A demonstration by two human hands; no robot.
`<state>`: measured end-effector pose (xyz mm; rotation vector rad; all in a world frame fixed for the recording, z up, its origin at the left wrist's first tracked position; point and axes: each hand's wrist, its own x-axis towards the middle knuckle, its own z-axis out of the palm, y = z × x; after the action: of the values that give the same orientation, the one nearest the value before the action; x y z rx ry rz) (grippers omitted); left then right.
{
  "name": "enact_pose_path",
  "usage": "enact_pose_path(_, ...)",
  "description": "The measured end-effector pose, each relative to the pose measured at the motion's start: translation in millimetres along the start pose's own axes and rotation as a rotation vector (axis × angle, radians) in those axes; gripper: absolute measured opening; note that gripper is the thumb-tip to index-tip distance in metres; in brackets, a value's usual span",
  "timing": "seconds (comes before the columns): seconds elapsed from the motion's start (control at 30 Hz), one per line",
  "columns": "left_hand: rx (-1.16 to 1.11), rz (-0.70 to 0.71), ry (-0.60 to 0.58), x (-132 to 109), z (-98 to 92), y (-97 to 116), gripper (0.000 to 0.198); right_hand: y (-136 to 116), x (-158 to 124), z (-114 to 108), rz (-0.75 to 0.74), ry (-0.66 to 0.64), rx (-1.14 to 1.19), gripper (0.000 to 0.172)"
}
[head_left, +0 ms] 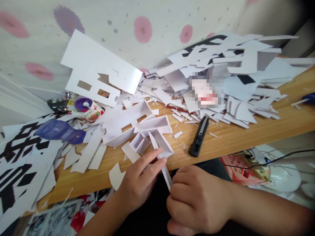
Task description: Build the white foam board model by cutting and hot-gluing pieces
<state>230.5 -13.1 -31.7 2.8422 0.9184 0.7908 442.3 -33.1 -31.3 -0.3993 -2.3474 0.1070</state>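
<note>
A narrow white board strip (166, 176) slants down from the near edge of a white foam-board letter piece (161, 142). My left hand (144, 177) has its index and middle fingertips on this strip, with the thumb hidden underneath. Curled into a fist, my right hand (197, 196) closes around the strip's lower end. The letter piece has raised side walls and stands joined or close to a larger white walled shape (118, 131) with rectangular openings. Right of it lies a black utility knife (199, 136) on the wooden table (182, 160).
White offcuts (238, 111) heap along the back and right. A cut-out white sheet (98, 72) leans against the patterned wall. At left are a purple bottle (61, 131), a paper tub (90, 109) and black-patterned sheets (22, 164). A blue-handled tool (308, 98) lies far right.
</note>
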Motion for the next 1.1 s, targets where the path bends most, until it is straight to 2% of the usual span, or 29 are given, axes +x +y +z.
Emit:
enact_pose_path(0.1,0.018,-0.007,-0.001,2,2.1,-3,0.046,4,1,3,-0.010,0.001,-0.055,0.030)
enact_pose_path(0.33,0.079,-0.034,-0.001,6,11.1,-6,0.035,21,-13,18,-0.021,-0.102,-0.105,0.026)
enact_pose_path(0.77,0.053,-0.034,-0.022,4,15.0,-9,0.036,19,-12,22,0.039,-0.056,-0.125,0.024)
enact_pose_path(0.97,0.048,-0.041,-0.002,4,15.1,-11,0.038,17,-12,23,0.046,-0.092,-0.116,0.026)
enact_pose_path(1.1,0.017,0.035,-0.009,1,18.0,-9,0.039,17,-14,24,0.059,-0.103,-0.093,0.026)
